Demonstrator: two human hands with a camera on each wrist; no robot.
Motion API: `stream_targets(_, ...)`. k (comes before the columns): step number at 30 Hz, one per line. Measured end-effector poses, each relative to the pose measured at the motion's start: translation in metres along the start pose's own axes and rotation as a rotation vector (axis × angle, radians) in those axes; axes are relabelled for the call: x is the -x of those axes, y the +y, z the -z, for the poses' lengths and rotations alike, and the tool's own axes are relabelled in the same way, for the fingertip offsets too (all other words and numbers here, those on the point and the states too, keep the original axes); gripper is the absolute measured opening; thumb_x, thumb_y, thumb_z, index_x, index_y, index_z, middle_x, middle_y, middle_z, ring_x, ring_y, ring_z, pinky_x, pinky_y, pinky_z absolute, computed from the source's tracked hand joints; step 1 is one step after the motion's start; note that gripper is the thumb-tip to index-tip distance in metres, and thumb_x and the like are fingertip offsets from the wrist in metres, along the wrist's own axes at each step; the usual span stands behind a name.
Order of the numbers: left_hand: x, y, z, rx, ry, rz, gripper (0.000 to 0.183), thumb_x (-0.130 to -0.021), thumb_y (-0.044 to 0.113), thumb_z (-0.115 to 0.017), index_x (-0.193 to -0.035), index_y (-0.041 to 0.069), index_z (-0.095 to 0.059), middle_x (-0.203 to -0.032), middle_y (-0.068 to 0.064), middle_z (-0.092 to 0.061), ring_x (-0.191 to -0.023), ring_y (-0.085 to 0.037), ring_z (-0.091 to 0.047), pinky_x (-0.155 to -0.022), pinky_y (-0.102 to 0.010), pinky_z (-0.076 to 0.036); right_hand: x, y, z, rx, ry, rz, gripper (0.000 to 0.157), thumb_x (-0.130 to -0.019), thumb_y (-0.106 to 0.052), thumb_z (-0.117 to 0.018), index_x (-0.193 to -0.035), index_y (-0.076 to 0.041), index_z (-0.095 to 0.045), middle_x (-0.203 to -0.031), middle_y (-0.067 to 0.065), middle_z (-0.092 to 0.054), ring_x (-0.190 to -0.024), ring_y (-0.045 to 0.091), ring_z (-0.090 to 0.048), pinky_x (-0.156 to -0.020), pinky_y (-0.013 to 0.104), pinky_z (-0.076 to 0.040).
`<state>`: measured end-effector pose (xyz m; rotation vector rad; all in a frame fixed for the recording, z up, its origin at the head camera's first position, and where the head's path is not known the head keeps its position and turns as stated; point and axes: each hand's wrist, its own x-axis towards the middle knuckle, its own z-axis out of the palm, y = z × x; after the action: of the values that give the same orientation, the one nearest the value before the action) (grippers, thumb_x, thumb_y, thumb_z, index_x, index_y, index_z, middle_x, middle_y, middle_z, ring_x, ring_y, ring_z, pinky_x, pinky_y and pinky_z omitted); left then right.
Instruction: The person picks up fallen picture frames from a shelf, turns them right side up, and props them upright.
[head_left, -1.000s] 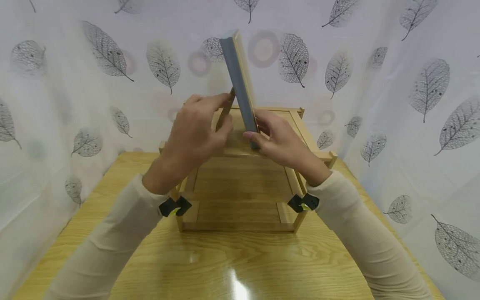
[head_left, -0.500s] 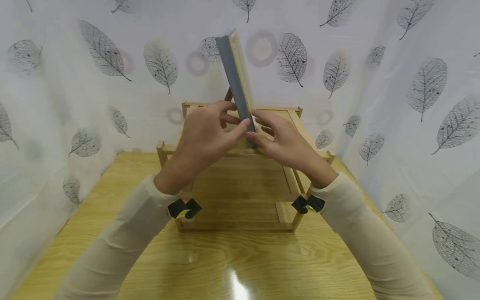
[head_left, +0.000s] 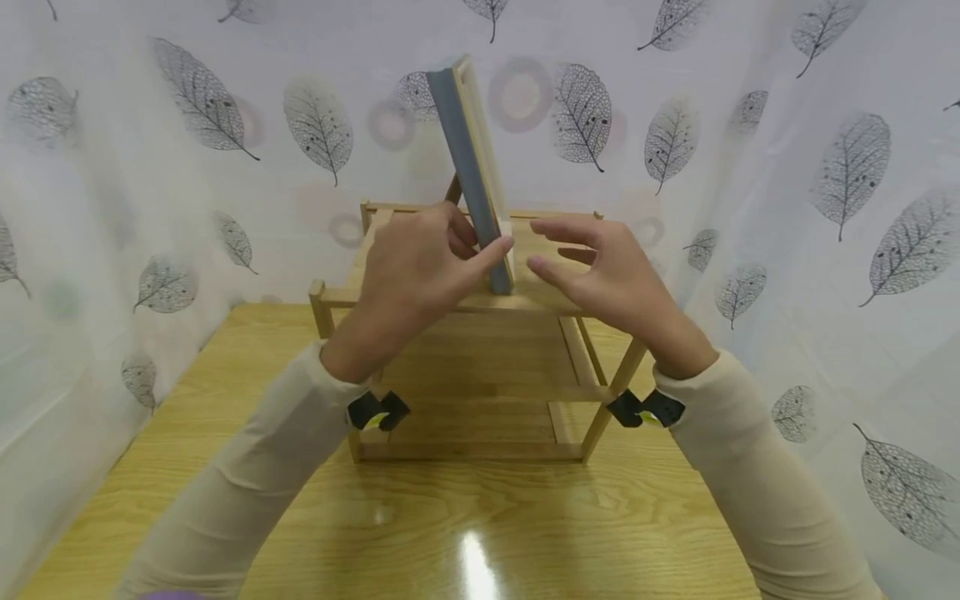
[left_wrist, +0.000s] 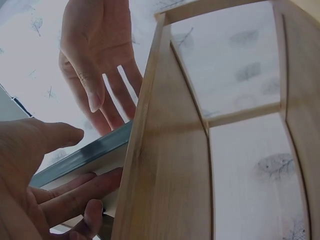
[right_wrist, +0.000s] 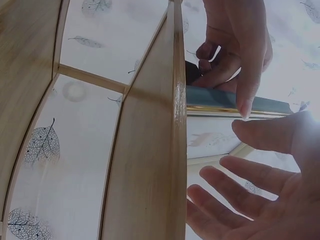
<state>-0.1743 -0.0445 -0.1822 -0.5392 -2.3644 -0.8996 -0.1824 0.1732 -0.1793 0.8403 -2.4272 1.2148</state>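
Note:
A picture frame with a blue-grey edge and a thin gold line stands on the top board of a wooden shelf, leaning slightly left. Behind it shows part of a brown stand leg. My left hand holds the frame low down, its thumb across the edge and its fingers behind. In the right wrist view that thumb reaches over the blue edge, and curled fingers lie at its back. My right hand hovers just right of the frame, fingers spread and apart from it. The frame's back is mostly hidden.
The shelf has lower boards under the top one and a raised post at its near left corner. It stands on a wood-grain table. A leaf-patterned curtain hangs behind and at both sides.
My left hand has moved from the stand leg behind to the frame's edge. My right hand has let go of the frame and moved right, its fingers opening. The frame stays nearly in place.

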Motion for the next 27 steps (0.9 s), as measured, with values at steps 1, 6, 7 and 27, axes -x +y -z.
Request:
stream_targets(1, 0.0, 0.0, 0.0, -0.007, -0.004, 0.005, 0.038, -0.091, 0.047, -0.074, -0.086, 0.01, -0.068, -0.075, 0.002, -0.073, -0.058, -0.008, -0.064, -0.045, -0.031, -0.047, 0.0, 0.0, 0.001, -0.003, 0.01, -0.011, 0.038, -0.093, -0.009, -0.073, -0.127, 0.005, -0.066, -0.131, 0.017, -0.066, -0.125, 0.03, -0.059, -0.105, 0.045, -0.049)
stream_targets(6, -0.001, -0.001, -0.003, -0.041, -0.01, 0.03, 0.04, -0.09, 0.052, -0.072, -0.081, 0.013, -0.068, -0.07, 0.006, -0.07, -0.052, -0.009, -0.059, -0.043, -0.032, -0.044, 0.0, 0.004, 0.003, 0.004, 0.056, -0.076, 0.038, -0.093, -0.012, -0.074, -0.124, 0.006, -0.067, -0.128, 0.02, -0.067, -0.123, 0.032, -0.061, -0.103, 0.044, -0.052)
stream_targets(7, -0.001, -0.001, -0.003, -0.049, -0.009, 0.032, 0.04, -0.09, 0.052, -0.071, -0.081, 0.013, -0.068, -0.07, 0.006, -0.069, -0.052, -0.009, -0.058, -0.043, -0.032, -0.044, 0.0, 0.005, 0.004, 0.007, 0.065, -0.088, 0.038, -0.093, -0.014, -0.075, -0.124, 0.006, -0.067, -0.128, 0.02, -0.067, -0.123, 0.032, -0.061, -0.102, 0.044, -0.052)
stream_targets(27, 0.0, 0.001, -0.003, -0.09, 0.016, 0.019, 0.034, -0.093, 0.043, -0.071, -0.087, 0.01, -0.072, -0.074, 0.003, -0.073, -0.055, -0.011, -0.06, -0.043, -0.031, -0.042, 0.001, 0.013, 0.009, 0.015, 0.126, -0.146, 0.04, -0.091, -0.018, -0.077, -0.125, 0.003, -0.068, -0.126, 0.02, -0.068, -0.12, 0.032, -0.063, -0.098, 0.038, -0.055)
